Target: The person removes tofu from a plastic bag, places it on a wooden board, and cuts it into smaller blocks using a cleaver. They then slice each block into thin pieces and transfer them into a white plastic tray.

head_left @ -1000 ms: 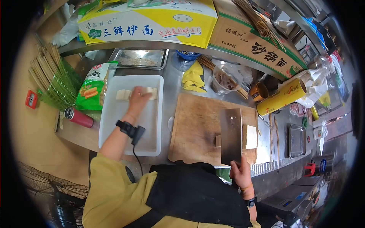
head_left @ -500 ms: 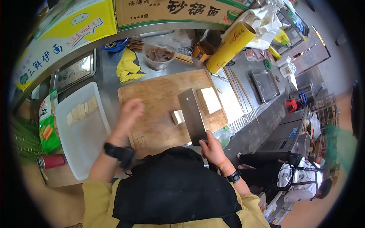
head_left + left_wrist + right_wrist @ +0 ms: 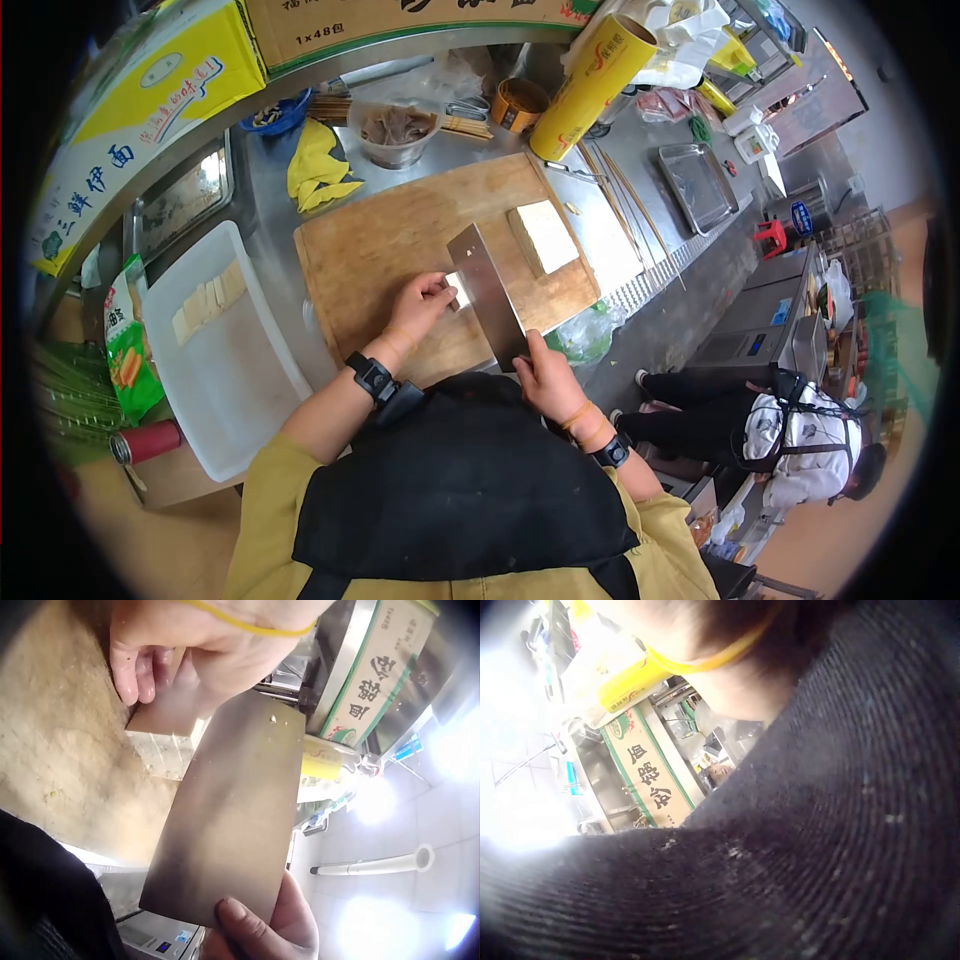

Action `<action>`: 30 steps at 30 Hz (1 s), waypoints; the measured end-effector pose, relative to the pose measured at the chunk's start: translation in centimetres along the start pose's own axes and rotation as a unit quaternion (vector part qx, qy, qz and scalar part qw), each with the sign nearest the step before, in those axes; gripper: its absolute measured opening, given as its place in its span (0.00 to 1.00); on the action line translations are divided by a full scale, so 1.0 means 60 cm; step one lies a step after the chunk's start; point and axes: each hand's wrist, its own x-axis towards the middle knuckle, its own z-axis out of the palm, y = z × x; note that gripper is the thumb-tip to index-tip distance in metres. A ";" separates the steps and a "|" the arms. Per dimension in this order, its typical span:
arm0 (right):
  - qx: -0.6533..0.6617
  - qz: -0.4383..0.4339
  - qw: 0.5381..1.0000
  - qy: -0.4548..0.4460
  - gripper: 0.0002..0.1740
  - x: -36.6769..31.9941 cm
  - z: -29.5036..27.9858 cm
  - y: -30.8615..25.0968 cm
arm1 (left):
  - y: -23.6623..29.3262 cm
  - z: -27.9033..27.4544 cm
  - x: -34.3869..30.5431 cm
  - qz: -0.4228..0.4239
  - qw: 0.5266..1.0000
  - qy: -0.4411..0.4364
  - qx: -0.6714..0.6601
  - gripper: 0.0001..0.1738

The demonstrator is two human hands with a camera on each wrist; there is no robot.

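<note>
On the wooden cutting board [image 3: 400, 240], my left hand [image 3: 418, 308] holds a small piece of white tofu [image 3: 458, 291] with curled fingers. In the left wrist view the tofu [image 3: 169, 750] shows thin cut lines down its side, and the fingers [image 3: 135, 675] bend at its top. My right hand [image 3: 548, 378] grips a cleaver [image 3: 487, 295] by its handle, the broad blade standing just right of the tofu. A larger tofu block [image 3: 543, 237] lies at the board's right side. Sliced tofu [image 3: 208, 303] lies in a row in the white tray [image 3: 225, 400] at left.
Behind the board are a yellow cloth [image 3: 318, 170], a plastic tub [image 3: 390, 135] and a yellow cling-film roll [image 3: 590, 90]. Skewers [image 3: 630, 205] and a metal tray [image 3: 697, 190] lie to the right. A shelf with boxes overhangs the back. Another person [image 3: 800, 430] stands at far right.
My left hand has left the sliced tofu in the white tray and come right to the small tofu piece on the board. The cleaver stays in my right hand. The head view has swung right.
</note>
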 end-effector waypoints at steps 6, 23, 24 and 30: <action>-0.067 -0.032 0.997 0.017 0.14 -0.002 0.009 0.003 | -0.025 -0.006 0.013 0.018 1.000 -0.001 0.017 0.17; -0.121 0.014 0.991 -0.048 0.18 0.031 0.062 0.049 | -0.034 -0.003 0.008 0.080 0.983 0.077 0.147 0.28; -0.106 -0.008 0.993 -0.041 0.19 0.030 0.062 0.049 | -0.034 -0.010 0.003 0.099 0.971 0.105 0.189 0.30; 0.022 -0.011 0.995 -0.099 0.19 0.042 0.044 0.003 | 0.078 -0.021 -0.057 -0.078 0.996 0.034 -0.016 0.41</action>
